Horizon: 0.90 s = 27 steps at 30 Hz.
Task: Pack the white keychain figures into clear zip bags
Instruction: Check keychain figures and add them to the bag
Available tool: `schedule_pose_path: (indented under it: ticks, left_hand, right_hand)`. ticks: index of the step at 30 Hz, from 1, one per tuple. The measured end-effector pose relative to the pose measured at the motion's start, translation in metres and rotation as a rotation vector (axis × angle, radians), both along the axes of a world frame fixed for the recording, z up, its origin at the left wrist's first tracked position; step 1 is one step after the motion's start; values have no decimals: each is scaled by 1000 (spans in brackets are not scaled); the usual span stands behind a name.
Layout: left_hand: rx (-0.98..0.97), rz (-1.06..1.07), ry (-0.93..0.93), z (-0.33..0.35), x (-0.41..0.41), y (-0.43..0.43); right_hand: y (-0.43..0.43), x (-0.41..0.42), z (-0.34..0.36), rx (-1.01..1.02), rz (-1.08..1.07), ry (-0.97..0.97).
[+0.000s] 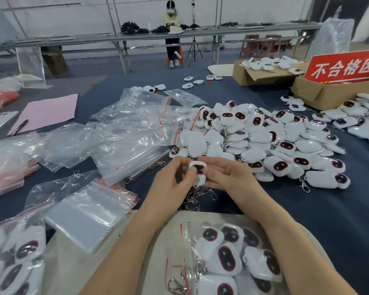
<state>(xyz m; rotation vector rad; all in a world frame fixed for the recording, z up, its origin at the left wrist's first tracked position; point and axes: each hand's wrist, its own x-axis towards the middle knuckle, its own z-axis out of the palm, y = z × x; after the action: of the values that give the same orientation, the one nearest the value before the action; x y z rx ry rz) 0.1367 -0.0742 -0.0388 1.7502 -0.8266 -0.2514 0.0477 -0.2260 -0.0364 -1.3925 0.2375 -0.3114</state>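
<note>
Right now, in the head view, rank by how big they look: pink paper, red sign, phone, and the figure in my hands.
1. Pink paper and red sign: look alike, sign cropped, so unranked.
2. Phone, partly cropped.
3. Figure, pinched between left hand and right hand.

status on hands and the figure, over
Left hand and right hand both pinch one white keychain figure. Not bagged yet. Part-filled clear zip bag lies between the forearms; nothing blocking.

The dark blue table (307, 209) before me bears a heap of white keychain figures (260, 137), loose clear zip bags (124, 133) on my left, a pink sheet (49, 111), a pen (19, 127), a phone (0, 120) and cardboard boxes (320, 92) far right.
</note>
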Motion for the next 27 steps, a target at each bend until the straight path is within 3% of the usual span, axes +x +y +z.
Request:
schedule_pose_path:
  ticks: [27]
  left_hand:
    - [26, -2, -8, 0, -1, 1]
  right_hand:
    - [3, 0, 2, -19, -60, 15]
